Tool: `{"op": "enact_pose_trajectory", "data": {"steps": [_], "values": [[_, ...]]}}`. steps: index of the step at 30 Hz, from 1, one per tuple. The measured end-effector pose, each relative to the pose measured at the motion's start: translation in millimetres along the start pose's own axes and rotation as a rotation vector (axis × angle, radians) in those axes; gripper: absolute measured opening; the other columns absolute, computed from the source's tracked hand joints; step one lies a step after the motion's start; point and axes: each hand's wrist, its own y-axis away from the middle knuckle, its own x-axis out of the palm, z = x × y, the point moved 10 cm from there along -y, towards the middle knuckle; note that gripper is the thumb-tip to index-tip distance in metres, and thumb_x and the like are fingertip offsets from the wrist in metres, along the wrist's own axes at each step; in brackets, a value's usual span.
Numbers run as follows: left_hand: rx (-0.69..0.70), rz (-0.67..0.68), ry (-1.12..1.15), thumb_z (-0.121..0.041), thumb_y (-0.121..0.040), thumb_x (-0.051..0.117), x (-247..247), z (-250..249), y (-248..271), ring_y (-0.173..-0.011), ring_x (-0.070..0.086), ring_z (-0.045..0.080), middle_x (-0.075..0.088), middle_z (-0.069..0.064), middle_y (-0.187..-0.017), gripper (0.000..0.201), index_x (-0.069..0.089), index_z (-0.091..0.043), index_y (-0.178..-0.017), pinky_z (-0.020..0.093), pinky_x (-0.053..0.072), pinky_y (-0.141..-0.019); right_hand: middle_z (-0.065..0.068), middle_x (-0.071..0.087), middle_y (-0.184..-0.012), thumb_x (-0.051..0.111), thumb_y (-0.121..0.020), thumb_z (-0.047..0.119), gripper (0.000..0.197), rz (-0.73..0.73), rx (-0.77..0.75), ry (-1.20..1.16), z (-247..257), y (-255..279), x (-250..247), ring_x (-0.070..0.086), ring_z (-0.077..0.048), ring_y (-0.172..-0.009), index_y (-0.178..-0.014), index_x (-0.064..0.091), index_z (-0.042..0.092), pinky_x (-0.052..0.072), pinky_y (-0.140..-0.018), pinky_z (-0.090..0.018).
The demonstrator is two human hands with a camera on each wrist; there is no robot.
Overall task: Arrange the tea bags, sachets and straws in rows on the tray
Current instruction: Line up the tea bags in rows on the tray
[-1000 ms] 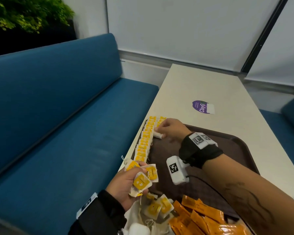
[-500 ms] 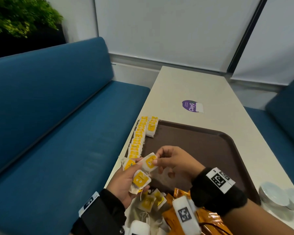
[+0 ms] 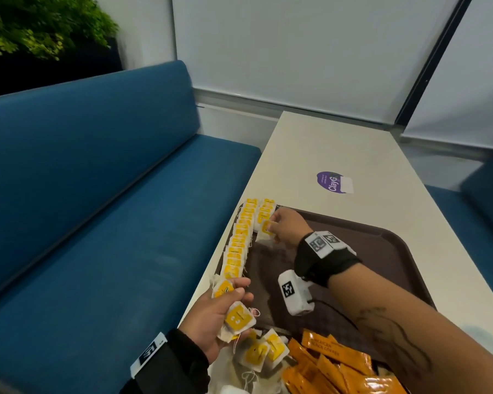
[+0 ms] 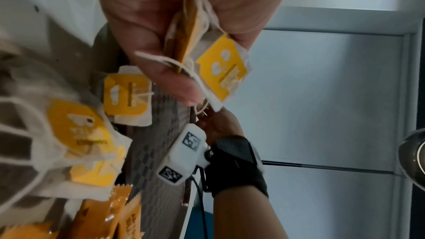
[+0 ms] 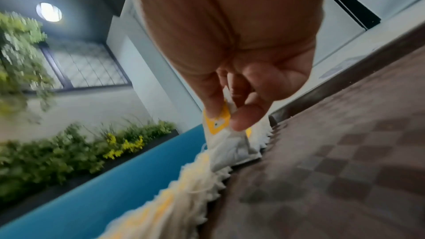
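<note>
- Step in hand, as I read it: laying tea bags into a second row on the tray; sachets and straws not started.
- My right hand pinches one tea bag by its yellow tag, thumb and forefinger closed on it; the right wrist view shows the same pinch, bag hanging just above the tray floor.
- That bag sits at the near end of the short second row, touching or just over the last bag there; can't tell which.
- First row runs along the tray's left edge, long, bags overlapping.
- My left hand grips a small bunch of spare tea bags, fingers curled round them, held over the near left corner of the tray, well apart from the right hand.
- Left wrist view: thumb clamps the bunch, strings dangling loose.
- Loose tea bags lie at the near edge of the tray below the left hand; orange coffee sachets heaped just beside them on the right.
- No straws seen in any view.
- Next move calls for: set the pinched bag down overlapping the row's end, tag up, release, then come back to the left hand for another.
- Risk: strings snagging, dragging placed bags out of line.
- Tray rests on the white desk; blue bench alongside on the left.
</note>
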Motion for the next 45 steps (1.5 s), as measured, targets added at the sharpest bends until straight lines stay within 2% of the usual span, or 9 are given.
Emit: {"op": "enact_pose_trajectory", "data": {"steps": [4, 7, 16, 21, 24, 28, 37, 41, 45], "values": [[0.01, 0.017, -0.051, -0.008, -0.09, 0.055, -1.9, 0.4, -2.5, -0.065, 0.062, 0.024, 0.063, 0.011, -0.084, 0.015, 0.067, -0.012, -0.099, 0.025, 0.047, -0.043, -0.01, 0.058, -0.1, 0.06, -0.088, 0.012, 0.011, 0.001, 0.056, 0.145, -5.5, -28.1, 12.8, 0.058, -0.024, -0.092, -0.088, 0.049, 0.015, 0.048, -0.08, -0.034], [0.012, 0.017, -0.08, -0.008, -0.089, 0.056, -4.4, 0.5, -3.3, -0.066, 0.061, 0.025, 0.064, 0.011, -0.086, 0.015, 0.068, -0.013, -0.097, 0.026, 0.048, -0.043, -0.013, 0.061, -0.117, 0.059, -0.089, 0.012, 0.014, -0.013, 0.062, 0.234, -2.8, -38.2, 12.4, 0.056, -0.028, -0.111, -0.084, 0.048, 0.017, 0.044, -0.085, -0.03], [-0.002, 0.042, -0.088, -0.008, -0.089, 0.056, -1.5, 2.0, -3.5, -0.063, 0.061, 0.024, 0.062, 0.012, -0.087, 0.016, 0.065, -0.01, -0.102, 0.025, 0.047, -0.041, -0.004, 0.052, -0.09, 0.073, -0.077, 0.006, 0.03, -0.135, 0.058, 0.127, -0.8, -32.0, -13.2, 0.052, -0.021, -0.088, -0.087, 0.046, 0.012, 0.041, -0.07, -0.028], [-0.012, 0.062, -0.094, -0.009, -0.09, 0.055, 5.1, 3.9, -2.7, -0.064, 0.063, 0.023, 0.063, 0.011, -0.085, 0.016, 0.065, -0.011, -0.102, 0.025, 0.047, -0.041, -0.002, 0.062, -0.075, 0.073, -0.076, 0.002, 0.011, 0.152, 0.047, 0.262, -1.1, -18.0, 18.8, 0.059, -0.014, -0.07, -0.075, 0.069, 0.012, 0.047, -0.06, -0.02], [-0.027, 0.062, -0.105, -0.01, -0.09, 0.056, 6.1, 6.7, -1.6, -0.068, 0.062, 0.024, 0.063, 0.011, -0.087, 0.016, 0.065, -0.012, -0.103, 0.026, 0.047, -0.043, -0.007, 0.067, -0.091, 0.071, -0.08, 0.002, 0.027, 0.22, 0.058, 0.268, -4.6, -12.8, 31.7, 0.062, -0.016, -0.082, -0.106, 0.071, 0.008, 0.053, -0.072, -0.023], [-0.032, 0.06, -0.102, -0.01, -0.089, 0.057, 5.0, 6.8, 2.0, -0.067, 0.062, 0.025, 0.062, 0.011, -0.085, 0.017, 0.065, -0.011, -0.103, 0.025, 0.047, -0.043, -0.01, 0.067, -0.111, 0.07, -0.08, -0.001, 0.033, 0.159, 0.059, 0.179, -3.0, -9.4, 29.4, 0.064, -0.025, -0.101, -0.112, 0.068, 0.006, 0.053, -0.09, -0.034], [-0.049, 0.094, -0.092, -0.003, -0.086, 0.059, 17.9, 1.5, 9.4, -0.054, 0.061, 0.022, 0.06, 0.007, -0.067, 0.008, 0.062, -0.008, -0.091, 0.024, 0.046, -0.04, 0.008, 0.065, -0.071, 0.07, -0.079, -0.002, 0.019, 0.588, -0.302, -0.139, 81.4, 102.5, 30.4, 0.057, -0.004, -0.062, -0.081, 0.066, 0.016, 0.043, -0.054, -0.019], [-0.049, 0.143, -0.141, 0.005, -0.085, 0.055, 28.2, 9.1, 11.6, -0.053, 0.062, 0.018, 0.064, 0.006, -0.06, 0.02, 0.066, -0.009, -0.077, 0.027, 0.05, -0.051, 0.017, 0.051, -0.09, 0.074, -0.074, 0.0, 0.036, 0.57, -0.578, 0.168, 109.9, 155.0, 24.0, 0.054, -0.018, -0.084, -0.104, 0.069, 0.017, 0.047, -0.079, -0.024], [-0.103, 0.2, -0.25, -0.003, -0.08, 0.066, 32.6, 19.4, 19.3, -0.065, 0.061, 0.024, 0.065, 0.009, -0.072, 0.011, 0.067, -0.011, -0.088, 0.027, 0.049, -0.05, 0.004, 0.05, -0.107, 0.074, -0.076, 0.013, 0.03, 0.529, -0.602, 0.53, 102.0, 169.3, 30.8, 0.049, -0.012, -0.098, -0.104, 0.071, 0.02, 0.042, -0.078, -0.021]]}}
